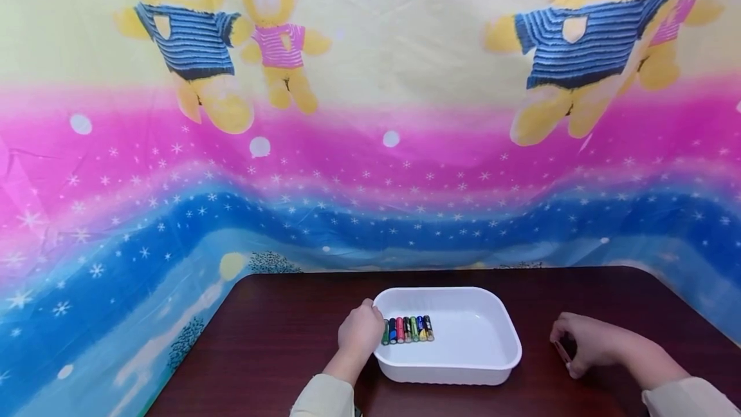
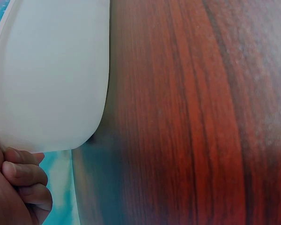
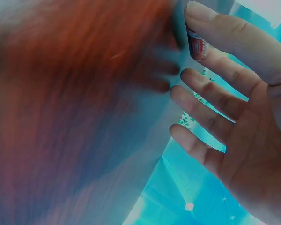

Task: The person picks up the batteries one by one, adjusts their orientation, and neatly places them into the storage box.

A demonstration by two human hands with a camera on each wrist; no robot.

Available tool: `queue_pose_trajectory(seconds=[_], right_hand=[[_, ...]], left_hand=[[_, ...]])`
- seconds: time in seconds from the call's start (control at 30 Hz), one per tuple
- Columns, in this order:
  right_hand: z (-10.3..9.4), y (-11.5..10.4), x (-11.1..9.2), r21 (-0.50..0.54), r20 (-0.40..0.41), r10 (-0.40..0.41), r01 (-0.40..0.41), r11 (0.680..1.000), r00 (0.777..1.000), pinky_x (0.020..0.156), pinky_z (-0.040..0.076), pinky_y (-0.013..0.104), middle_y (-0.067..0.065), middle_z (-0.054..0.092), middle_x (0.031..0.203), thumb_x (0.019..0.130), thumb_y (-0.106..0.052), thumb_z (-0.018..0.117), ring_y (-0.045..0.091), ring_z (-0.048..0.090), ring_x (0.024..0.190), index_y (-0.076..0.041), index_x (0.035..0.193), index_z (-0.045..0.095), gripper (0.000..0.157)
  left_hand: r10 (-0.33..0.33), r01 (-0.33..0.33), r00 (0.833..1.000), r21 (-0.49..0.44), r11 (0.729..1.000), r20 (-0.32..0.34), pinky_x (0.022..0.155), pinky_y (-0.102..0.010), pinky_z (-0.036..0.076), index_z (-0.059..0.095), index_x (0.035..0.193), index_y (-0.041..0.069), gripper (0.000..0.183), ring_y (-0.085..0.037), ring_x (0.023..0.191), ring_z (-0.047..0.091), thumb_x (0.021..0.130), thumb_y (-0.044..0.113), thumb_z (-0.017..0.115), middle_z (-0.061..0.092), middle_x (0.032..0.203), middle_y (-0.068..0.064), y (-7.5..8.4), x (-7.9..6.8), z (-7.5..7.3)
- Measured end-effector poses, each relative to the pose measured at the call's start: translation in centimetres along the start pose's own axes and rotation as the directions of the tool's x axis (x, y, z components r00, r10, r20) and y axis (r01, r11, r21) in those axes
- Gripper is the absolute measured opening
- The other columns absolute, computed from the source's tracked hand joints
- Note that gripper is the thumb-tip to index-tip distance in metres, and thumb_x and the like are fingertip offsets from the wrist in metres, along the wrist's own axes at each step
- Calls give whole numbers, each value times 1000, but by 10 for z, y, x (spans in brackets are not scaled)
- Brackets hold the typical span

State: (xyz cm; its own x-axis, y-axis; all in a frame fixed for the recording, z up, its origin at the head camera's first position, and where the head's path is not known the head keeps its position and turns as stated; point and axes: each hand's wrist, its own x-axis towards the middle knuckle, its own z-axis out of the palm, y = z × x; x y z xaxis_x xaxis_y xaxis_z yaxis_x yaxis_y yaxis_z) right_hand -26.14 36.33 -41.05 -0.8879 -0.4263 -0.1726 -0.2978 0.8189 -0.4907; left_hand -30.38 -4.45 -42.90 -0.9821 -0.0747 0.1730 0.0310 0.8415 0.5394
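A white plastic tray (image 1: pixel 446 374) stands on the table, and my left hand (image 1: pixel 360 330) grips its left rim with curled fingers. The left wrist view shows this hand (image 2: pixel 25 180) at the tray's corner. Several AA-size batteries (image 1: pixel 400 331) of different colours lie side by side in a row in the tray's left part. Right of the tray, low over the table, my right hand (image 1: pixel 593 341) pinches a reddish battery (image 3: pixel 196 47) between thumb and forefinger. The other fingers of that hand (image 3: pixel 253 112) are spread loosely in the right wrist view.
The dark wood-grain table (image 1: pixel 278 333) has rounded far corners. Behind it hangs a cloth (image 1: pixel 370 166) printed with bears and snowflakes, which meets the table's back edge.
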Motion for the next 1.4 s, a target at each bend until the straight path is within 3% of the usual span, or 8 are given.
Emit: queue_pose_trajectory(seconds=[0.27,0.6,1.1,1.4], right_hand=[[-6,-4,11,169,-100,-97,113,979,990,58,47,27,9,57,86,59,3,74,15,54,75,8,104,53,49],[-10,-17,26,251,-179,-36,81,965,983,57,51,29,14,57,88,59,8,72,21,54,73,20,111,49,59],[-23,-48,43,290,-227,-21,88,953,974,59,53,32,17,59,90,62,9,71,24,58,70,20,114,48,58],[-29,-76,54,313,-238,111,-32,949,965,63,53,35,14,57,92,65,8,71,23,57,77,14,120,50,59]], left_hand=[[-10,10,1000,-4,1000,-3,70,-45,52,61,112,1,30,-26,81,63,92,22,54,66,94,-13,0,-1,1],[-17,17,1000,-14,1000,1,70,-45,52,61,112,1,30,-26,81,63,92,23,53,66,95,-14,0,0,3],[-19,19,1000,-7,1000,-1,72,-46,51,61,113,1,31,-26,84,63,92,22,53,66,96,-14,0,0,1],[-25,25,1000,-23,999,10,75,-46,51,60,116,0,33,-27,87,63,92,23,53,66,100,-14,2,-1,0]])
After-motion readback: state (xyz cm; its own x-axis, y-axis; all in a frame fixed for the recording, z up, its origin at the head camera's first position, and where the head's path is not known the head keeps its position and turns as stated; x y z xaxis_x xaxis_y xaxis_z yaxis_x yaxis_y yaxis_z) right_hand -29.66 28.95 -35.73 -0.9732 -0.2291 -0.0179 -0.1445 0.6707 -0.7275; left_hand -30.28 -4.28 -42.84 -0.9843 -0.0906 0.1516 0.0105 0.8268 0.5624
